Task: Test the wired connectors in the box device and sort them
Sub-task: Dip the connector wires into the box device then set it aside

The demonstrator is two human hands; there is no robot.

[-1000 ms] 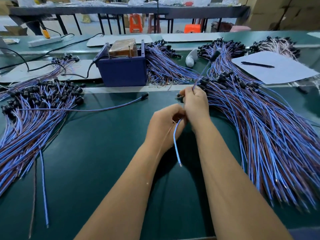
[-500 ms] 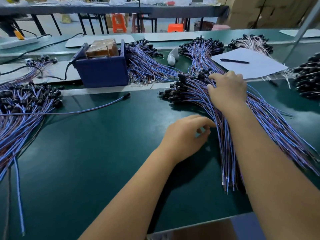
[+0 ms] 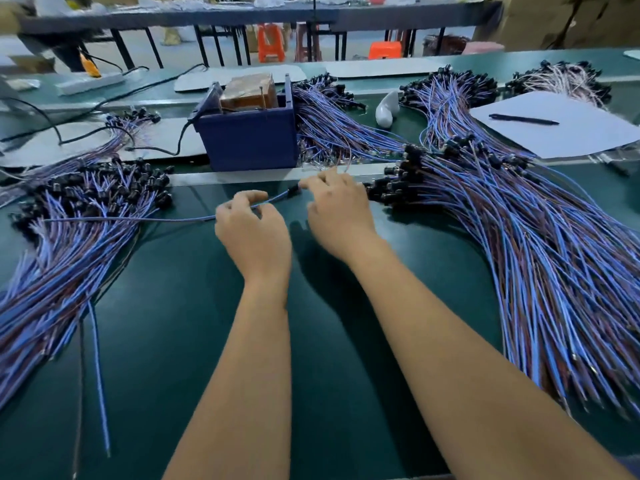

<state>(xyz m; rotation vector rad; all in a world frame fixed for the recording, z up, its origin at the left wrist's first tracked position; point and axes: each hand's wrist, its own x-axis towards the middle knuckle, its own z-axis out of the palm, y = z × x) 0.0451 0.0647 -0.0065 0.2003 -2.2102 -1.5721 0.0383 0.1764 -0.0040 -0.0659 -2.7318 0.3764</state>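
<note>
A single blue-and-brown wired connector lies across the green table, its black plug pointing right. My left hand grips its wire near the plug end, fingers curled round it. My right hand is blurred, its loosely curled fingertips right beside the black plug, with no grasp visible. The dark blue box device stands just behind both hands, with a brown block inside. A large pile of wired connectors spreads to the right. Another pile lies at the left.
More wire bundles lie behind and right of the box. A white sheet of paper with a black pen sits at the far right. A white object lies behind the piles. Black cables run left from the box.
My right hand left the right pile and swung left to the single wire's plug. My left hand moved up and took hold of that wire. The short blue wire it held is gone.
</note>
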